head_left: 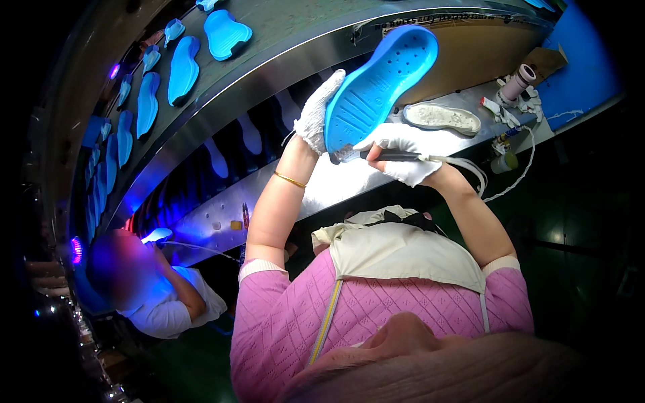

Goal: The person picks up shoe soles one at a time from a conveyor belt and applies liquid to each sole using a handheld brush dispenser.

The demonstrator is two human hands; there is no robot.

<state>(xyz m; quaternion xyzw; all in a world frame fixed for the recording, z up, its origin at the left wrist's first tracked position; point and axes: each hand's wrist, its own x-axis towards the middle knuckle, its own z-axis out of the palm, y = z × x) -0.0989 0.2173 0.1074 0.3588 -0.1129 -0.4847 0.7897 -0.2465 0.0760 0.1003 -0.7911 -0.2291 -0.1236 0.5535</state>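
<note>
My left hand (320,113), in a white knit glove, grips the edge of a blue shoe sole (376,91) and holds it tilted above the bench. The sole's inner side shows, with small holes at the wide end and ridges lower down. My right hand (406,151), in a white glove that leaves some fingertips bare, is closed around the dark handle of a brush (395,156). A pale hose runs from the handle's back end. The brush's bristles meet the sole's narrow lower end. Right of the blue sole, a white sole (442,119) lies on the bench.
Several blue soles lie on the conveyor (282,40) beyond its metal rim. A cardboard box (463,57), a pink bottle (517,84) and a small jar (504,162) stand to the right. Pale soles hang or stand below the conveyor. A co-worker (171,295) works at the left.
</note>
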